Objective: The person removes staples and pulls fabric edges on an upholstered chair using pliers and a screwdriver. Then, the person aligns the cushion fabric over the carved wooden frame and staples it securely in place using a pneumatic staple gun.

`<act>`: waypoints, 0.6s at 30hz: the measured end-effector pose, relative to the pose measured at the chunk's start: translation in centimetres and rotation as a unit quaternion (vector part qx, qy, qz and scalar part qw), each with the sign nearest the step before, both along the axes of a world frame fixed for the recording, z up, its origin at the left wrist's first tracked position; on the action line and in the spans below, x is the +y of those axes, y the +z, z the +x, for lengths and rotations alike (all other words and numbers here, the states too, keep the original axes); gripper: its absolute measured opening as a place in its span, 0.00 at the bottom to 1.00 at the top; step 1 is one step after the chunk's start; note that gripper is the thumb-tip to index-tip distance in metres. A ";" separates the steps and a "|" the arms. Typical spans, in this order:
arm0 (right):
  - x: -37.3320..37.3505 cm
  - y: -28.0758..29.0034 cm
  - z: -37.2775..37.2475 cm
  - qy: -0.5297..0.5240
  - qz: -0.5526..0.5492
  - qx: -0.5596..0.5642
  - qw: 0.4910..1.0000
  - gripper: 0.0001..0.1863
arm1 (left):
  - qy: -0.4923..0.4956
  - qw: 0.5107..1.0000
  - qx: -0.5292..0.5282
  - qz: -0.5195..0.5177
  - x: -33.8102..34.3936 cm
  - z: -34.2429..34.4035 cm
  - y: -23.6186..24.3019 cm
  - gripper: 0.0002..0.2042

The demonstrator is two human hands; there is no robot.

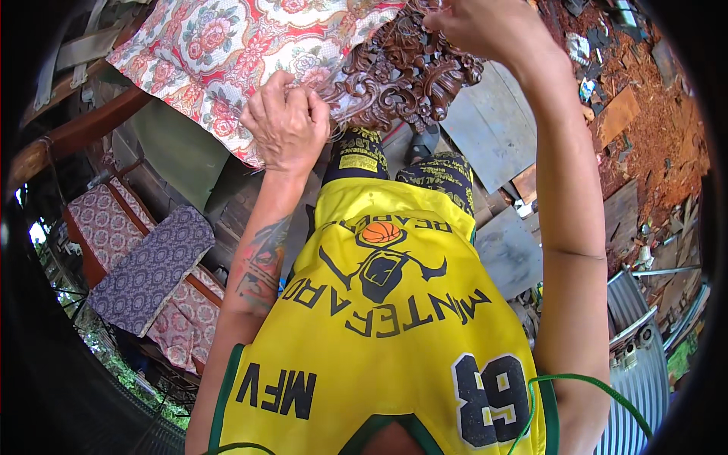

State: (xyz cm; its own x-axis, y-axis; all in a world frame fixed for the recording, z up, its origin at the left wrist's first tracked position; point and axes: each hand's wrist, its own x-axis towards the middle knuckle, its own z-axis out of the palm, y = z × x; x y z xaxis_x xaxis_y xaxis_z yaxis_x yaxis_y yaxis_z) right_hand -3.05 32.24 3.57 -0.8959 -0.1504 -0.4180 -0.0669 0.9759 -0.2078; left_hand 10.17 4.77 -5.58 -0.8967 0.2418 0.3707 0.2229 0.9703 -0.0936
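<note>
A floral upholstery fabric [208,38] in red, white and cream spreads across the top left. Its right side meets a dark brown, glossy carved wooden piece [398,72] with scrolls and leaf shapes. My left hand [284,125] is closed, its curled fingers gripping the fabric near its lower edge, beside the carving. Loose threads hang close to those fingers. At the top, my right hand [489,30] is closed in a pinch over the carving's upper right part. Whatever lies between its fingertips is too small or hidden to make out.
Patterned cushions, one of them purple [155,269], lie at the left below a curved wooden rail [76,140]. Grey boards [493,125] lie on the ground under the carving. Reddish soil with scraps [644,114] covers the right side, near corrugated metal sheets [641,371].
</note>
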 end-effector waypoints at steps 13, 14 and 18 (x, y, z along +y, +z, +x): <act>0.9 -6.8 1.5 -0.008 -0.067 0.018 0.998 0.13 | -0.047 0.996 -0.075 -0.014 1.0 1.6 1.1 0.11; 1.0 -6.0 1.8 -0.006 -0.058 0.035 0.998 0.12 | -0.044 0.996 -0.073 -0.014 1.0 1.7 0.9 0.11; 3.0 -0.3 4.3 0.039 -0.059 0.106 0.992 0.13 | -0.010 0.996 -0.089 0.004 1.2 2.5 0.4 0.11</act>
State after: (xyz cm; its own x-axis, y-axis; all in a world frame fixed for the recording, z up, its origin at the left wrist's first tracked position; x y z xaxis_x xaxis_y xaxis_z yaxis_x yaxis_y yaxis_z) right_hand 1.28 35.19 3.29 -0.9457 -0.2586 -0.1970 -0.1948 0.9359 -0.2937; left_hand 12.70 5.94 -5.15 -0.9435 0.2579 0.2080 0.2543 0.9661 -0.0441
